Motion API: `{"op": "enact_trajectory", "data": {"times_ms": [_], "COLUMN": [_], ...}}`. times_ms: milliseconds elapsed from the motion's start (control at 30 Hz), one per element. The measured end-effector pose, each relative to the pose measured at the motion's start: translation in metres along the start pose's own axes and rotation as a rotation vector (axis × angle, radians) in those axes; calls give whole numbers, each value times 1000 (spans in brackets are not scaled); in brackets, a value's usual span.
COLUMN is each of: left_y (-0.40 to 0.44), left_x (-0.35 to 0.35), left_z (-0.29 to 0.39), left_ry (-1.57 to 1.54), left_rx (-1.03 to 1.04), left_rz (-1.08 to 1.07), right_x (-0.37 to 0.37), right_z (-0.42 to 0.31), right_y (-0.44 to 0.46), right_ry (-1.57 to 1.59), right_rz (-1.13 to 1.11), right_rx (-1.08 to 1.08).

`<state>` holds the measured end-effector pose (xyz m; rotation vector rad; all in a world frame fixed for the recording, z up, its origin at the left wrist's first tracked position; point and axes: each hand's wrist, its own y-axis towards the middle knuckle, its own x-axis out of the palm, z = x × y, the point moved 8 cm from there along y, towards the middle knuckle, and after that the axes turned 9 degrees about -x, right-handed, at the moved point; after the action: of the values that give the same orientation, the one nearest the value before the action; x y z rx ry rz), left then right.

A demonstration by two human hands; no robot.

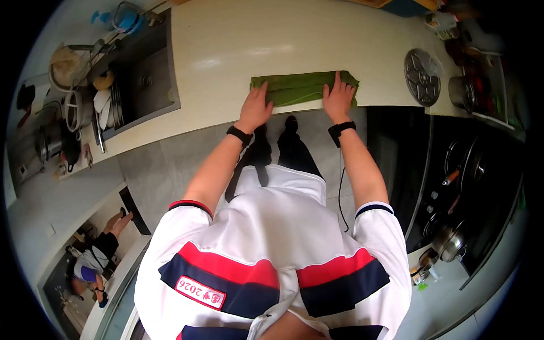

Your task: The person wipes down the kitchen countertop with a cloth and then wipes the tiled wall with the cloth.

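A folded green cloth (300, 89) lies as a long strip along the front edge of the pale countertop. On its left end rests my left hand (256, 107), fingers stretched forward over the cloth. My right hand (338, 101) lies on the right end, with its fingers spread and pointing away from me. Neither hand is wrapped round the cloth. The cloth's right end hangs slightly over the counter edge. Each wrist wears a black band.
To the left is a dark sink (146, 79) with dishes (107, 107) beside it. A round patterned metal disc (422, 77) lies on the right of the counter. The stove (453, 187) carries pans and a steel pot (449, 245). Another person (96, 258) is at lower left.
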<state>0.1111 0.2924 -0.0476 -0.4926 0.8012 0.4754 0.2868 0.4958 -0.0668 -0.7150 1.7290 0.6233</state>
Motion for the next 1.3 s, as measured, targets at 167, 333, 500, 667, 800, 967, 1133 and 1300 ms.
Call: {"op": "enact_trajectory", "data": {"times_ms": [167,333,500,667,800,967,1133,1300], "left_y": [-8,-44,-75,-86,-67,-40,-15,-10], "left_x": [-43,-88,-114,-119,-110,-94,-71,-39], "left_z": [-62,-128,-171,-184,-174,-131,-63,-21], "left_ry": [32,26,-4,-17,134,227,-17,-130], "left_rx": [-111,-275,-359,-344,-315,-143,15,68], "left_rz": [183,259,317,362,362,386,189,85], "right_x": [21,38,40,37,26,5,-17,-26], "right_z": [-89,-212,-296,-286,-242,-163,-69,-15], "right_y": [13,6,-30,-21,-4,-7,-10,9], "right_ry": [-21,184,373,332,215,150,52,5], "right_rz": [-73,-171,-262,-251,-135,-49,45,73], "right_rx": [-166,-585,-897,-729,-489,-290,-89,-13]}}
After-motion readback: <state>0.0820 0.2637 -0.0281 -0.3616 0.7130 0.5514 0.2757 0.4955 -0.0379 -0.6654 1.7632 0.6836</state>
